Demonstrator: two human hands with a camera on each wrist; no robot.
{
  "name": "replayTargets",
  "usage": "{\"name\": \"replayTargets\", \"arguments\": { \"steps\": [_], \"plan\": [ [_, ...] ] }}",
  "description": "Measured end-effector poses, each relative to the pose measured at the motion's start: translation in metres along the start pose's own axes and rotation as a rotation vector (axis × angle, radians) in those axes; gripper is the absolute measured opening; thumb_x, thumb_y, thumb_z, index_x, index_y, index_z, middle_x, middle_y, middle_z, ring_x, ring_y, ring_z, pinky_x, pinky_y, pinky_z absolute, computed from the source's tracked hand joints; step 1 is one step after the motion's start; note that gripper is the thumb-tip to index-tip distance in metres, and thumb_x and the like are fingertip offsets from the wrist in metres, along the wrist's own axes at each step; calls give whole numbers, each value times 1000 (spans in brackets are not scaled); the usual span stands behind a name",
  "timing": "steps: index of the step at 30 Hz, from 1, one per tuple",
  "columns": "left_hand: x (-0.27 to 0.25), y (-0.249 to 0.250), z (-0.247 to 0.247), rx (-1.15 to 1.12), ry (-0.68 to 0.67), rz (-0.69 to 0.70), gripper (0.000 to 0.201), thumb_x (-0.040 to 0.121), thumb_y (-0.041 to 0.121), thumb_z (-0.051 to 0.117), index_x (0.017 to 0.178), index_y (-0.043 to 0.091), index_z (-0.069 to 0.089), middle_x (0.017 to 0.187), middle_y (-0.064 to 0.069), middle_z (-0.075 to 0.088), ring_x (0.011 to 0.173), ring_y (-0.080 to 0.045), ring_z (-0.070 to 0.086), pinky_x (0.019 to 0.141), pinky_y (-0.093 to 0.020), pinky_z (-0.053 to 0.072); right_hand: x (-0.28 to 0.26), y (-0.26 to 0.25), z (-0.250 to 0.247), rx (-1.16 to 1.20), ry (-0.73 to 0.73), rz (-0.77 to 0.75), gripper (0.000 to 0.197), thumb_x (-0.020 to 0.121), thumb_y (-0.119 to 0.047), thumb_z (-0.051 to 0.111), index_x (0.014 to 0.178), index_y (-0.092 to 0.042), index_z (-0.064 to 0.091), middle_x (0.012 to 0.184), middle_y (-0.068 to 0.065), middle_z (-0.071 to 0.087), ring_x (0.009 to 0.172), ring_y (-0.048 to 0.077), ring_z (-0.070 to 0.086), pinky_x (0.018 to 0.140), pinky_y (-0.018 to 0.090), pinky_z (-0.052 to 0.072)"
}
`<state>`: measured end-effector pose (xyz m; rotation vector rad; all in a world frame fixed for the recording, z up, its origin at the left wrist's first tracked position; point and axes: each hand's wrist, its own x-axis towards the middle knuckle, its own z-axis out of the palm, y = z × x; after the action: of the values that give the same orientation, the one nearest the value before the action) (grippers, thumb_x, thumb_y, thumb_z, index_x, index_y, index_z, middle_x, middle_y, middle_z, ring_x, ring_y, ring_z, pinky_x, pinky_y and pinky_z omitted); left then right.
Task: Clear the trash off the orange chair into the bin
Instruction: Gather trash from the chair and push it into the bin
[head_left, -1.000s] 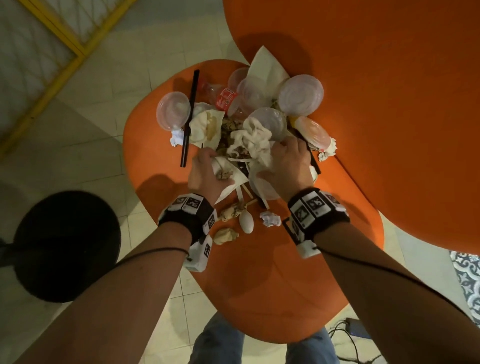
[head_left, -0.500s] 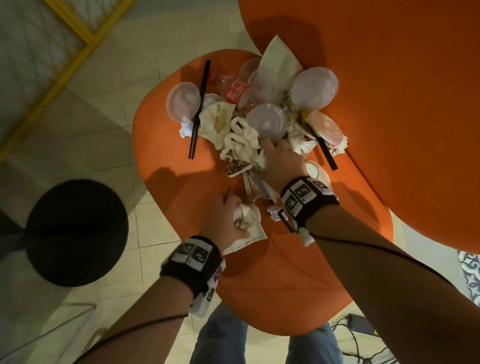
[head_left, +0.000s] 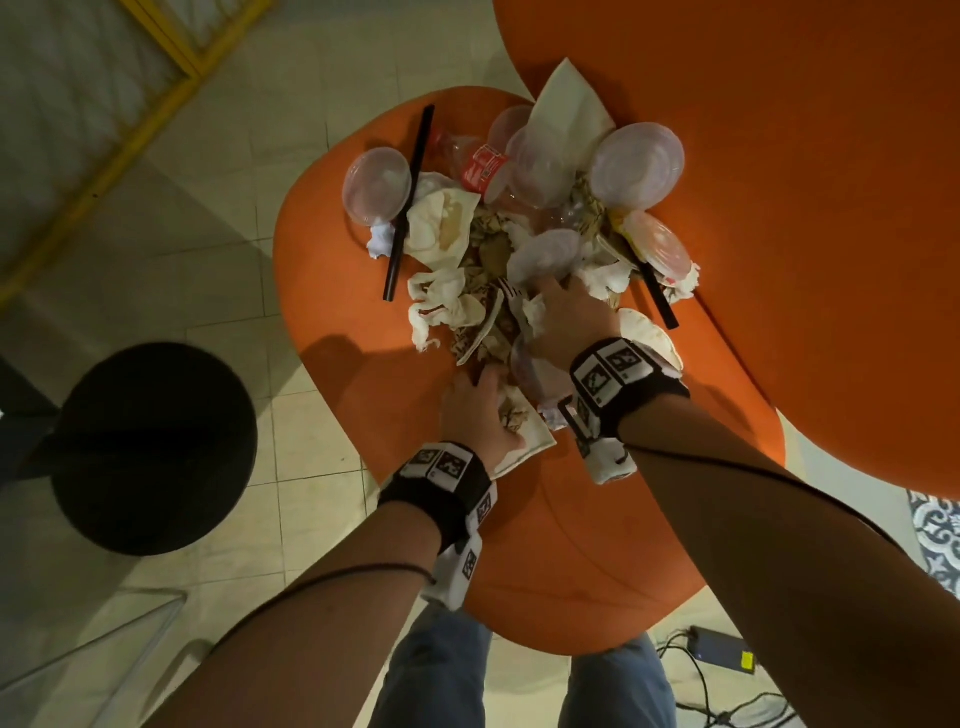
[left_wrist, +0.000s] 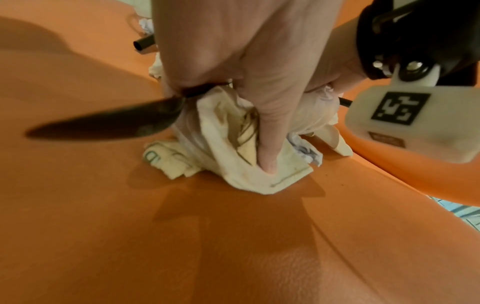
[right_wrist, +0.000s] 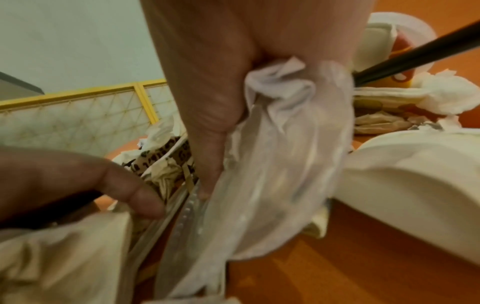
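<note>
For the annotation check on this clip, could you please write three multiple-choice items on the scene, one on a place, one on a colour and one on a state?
1. Where is the black bin?
A. On the floor left of the chair
B. On the chair seat
C. Behind the chair back

2. What colour is the label on the plastic bottle?
A. Blue
B. Red
C. Green

3. What is the left hand doing?
A. Hanging idle
B. Pointing at the bin
C. Gripping a soiled paper wrapper

Answers:
1 A: the head view shows it on the tiles beside the orange chair.
2 B: the label is red.
3 C: the left wrist view shows the fingers curled round the wrapper.
</note>
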<state>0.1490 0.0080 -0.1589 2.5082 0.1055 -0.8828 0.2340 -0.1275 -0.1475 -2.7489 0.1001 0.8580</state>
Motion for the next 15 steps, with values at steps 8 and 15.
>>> {"name": "replayTargets", "arguments": {
  "steps": [8, 15],
  "plan": [
    [10, 11, -12, -146, -79, -57, 89, 67, 18, 84, 141, 9, 37, 140, -8, 49, 129, -26, 47, 103, -31, 39, -9, 11, -3, -26, 37, -5, 66, 79, -37, 68, 136, -15, 42, 132, 15, 49, 115, 35, 54, 88, 42, 49],
    [17, 29, -11, -167, -146, -191, 84, 72, 14, 78, 143, 7, 35, 137, -12, 51, 118, -29, 55, 93, -34, 51, -20, 25, -8, 10, -82, -89, 61, 81, -28, 70, 135, -20, 44, 130, 10, 56, 118, 30, 53, 91, 37, 46]
  ]
}}
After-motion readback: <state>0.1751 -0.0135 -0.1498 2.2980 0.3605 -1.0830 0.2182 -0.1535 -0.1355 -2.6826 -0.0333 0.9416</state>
